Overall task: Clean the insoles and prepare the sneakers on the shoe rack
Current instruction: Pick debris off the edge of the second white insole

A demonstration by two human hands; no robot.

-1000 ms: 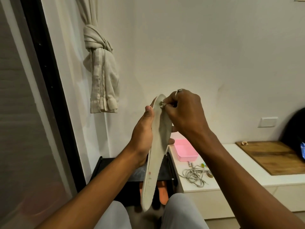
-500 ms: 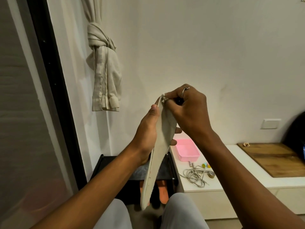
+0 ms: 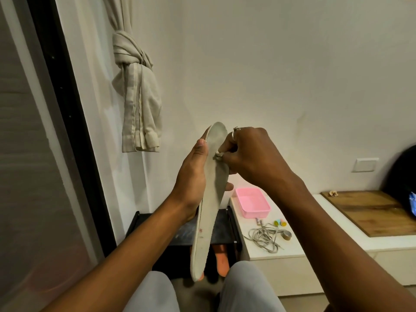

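A long grey-white insole [image 3: 209,212] stands nearly upright in front of me, toe end up. My left hand [image 3: 192,176] grips it around the middle from the left, thumb against its edge. My right hand [image 3: 249,156] pinches a small crumpled wipe [image 3: 218,156] and presses it against the upper face of the insole. Below, the black shoe rack [image 3: 180,235] holds an orange shoe sole [image 3: 221,260], mostly hidden behind the insole and my knees.
A white bench [image 3: 299,242] on the right carries a pink tray [image 3: 253,202], a tangle of grey laces [image 3: 264,237], small coloured bits and a wooden board [image 3: 373,210]. A knotted beige curtain [image 3: 137,102] hangs at left beside a dark-framed glass door [image 3: 33,176].
My right hand with the wipe has slid down from the insole's tip to a spot a little lower on its face. The insole's tip now shows bare above the hand.
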